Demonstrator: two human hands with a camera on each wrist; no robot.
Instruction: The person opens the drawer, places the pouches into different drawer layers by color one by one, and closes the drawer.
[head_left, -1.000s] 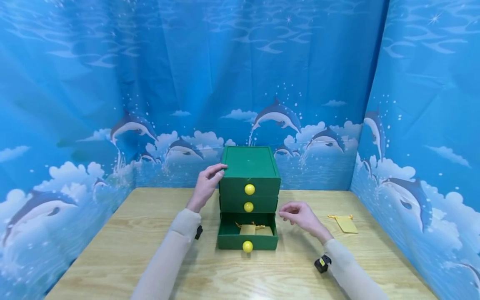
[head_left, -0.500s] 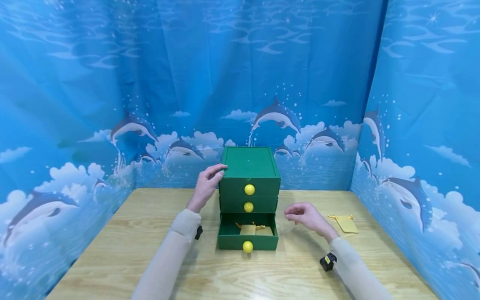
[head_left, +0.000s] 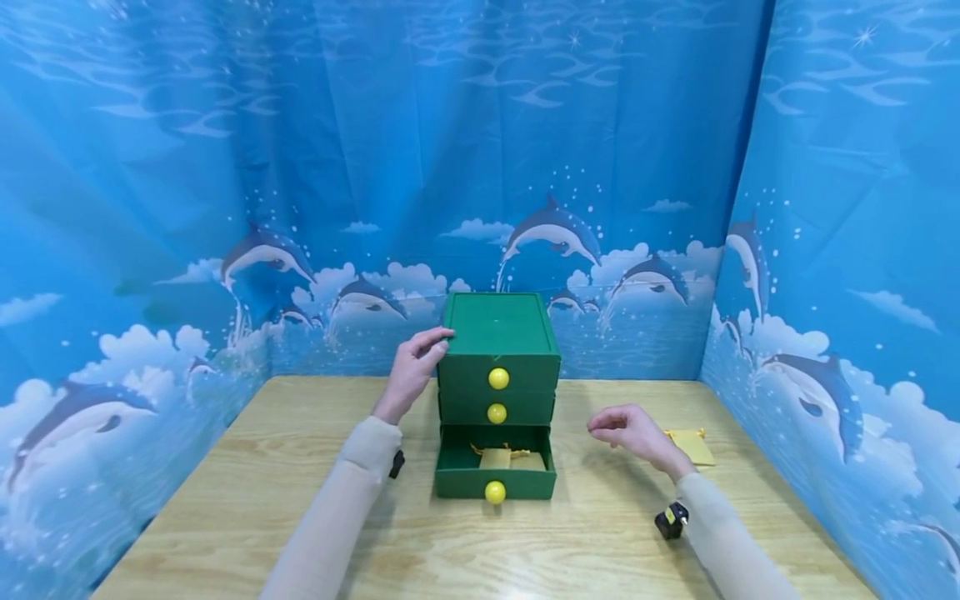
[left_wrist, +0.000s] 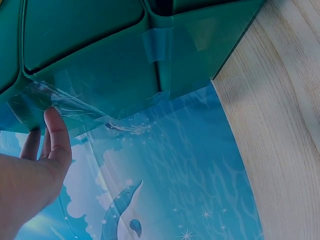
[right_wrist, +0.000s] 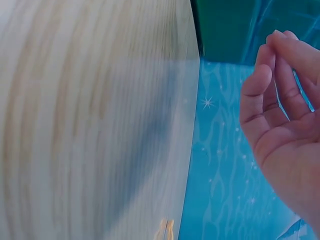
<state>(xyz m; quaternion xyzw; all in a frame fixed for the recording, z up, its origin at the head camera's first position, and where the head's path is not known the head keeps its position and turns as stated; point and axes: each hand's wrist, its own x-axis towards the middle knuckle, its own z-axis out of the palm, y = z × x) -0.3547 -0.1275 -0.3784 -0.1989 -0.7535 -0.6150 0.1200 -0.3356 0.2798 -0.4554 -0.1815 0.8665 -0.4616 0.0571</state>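
A green drawer cabinet [head_left: 498,325] with yellow round knobs stands in the middle of the table. Its bottom drawer [head_left: 457,483] is pulled out, and yellow drawstring pouches [head_left: 496,458] lie inside. My left hand [head_left: 411,371] rests its fingers on the cabinet's top left edge; the left wrist view shows the fingertips at the taped green side. To the right of the drawer my right hand [head_left: 633,435] hovers over the table, fingers loosely bent, holding nothing. Just beyond it lies another yellow drawstring pouch [head_left: 693,447], partly covered by the hand.
The wooden table [head_left: 300,467] is bordered at the back and sides by blue curtains [head_left: 375,167] printed with dolphins. The pulled-out drawer juts toward me, its yellow knob [head_left: 495,492] foremost.
My right hand has drawn away from the cabinet's side, moving right toward the pouch on the table. The left hand and the drawers have stayed where they were.
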